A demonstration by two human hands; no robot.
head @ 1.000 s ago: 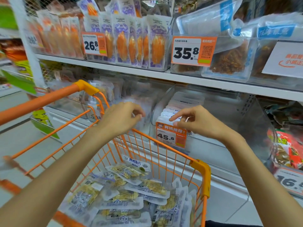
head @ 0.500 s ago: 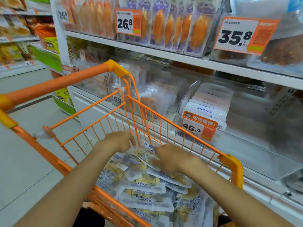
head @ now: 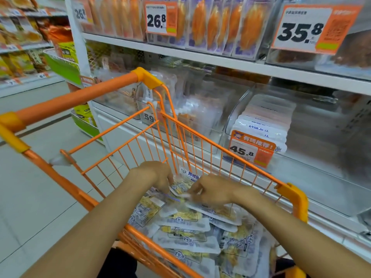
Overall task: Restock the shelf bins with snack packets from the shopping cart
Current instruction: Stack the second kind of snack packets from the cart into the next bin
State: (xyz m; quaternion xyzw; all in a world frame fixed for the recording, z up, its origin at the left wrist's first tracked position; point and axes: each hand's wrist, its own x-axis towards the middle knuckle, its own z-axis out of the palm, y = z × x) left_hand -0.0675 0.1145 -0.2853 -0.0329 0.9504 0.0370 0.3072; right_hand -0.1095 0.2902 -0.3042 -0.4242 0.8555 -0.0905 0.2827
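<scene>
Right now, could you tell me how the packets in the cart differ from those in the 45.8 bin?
The cart packets lie flat in a loose, overlapping heap with yellow contents showing; the bin packets stand packed in a tidy row, mostly white and pale pink. Both hands reach the cart packets; nothing touches the bin packets. Both are sealed plastic with blue print.

Bare forearms, no sleeves visible

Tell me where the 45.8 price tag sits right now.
In the head view, the 45.8 price tag hangs right of centre on the front of a clear shelf bin, just beyond the orange cart rim.
</scene>
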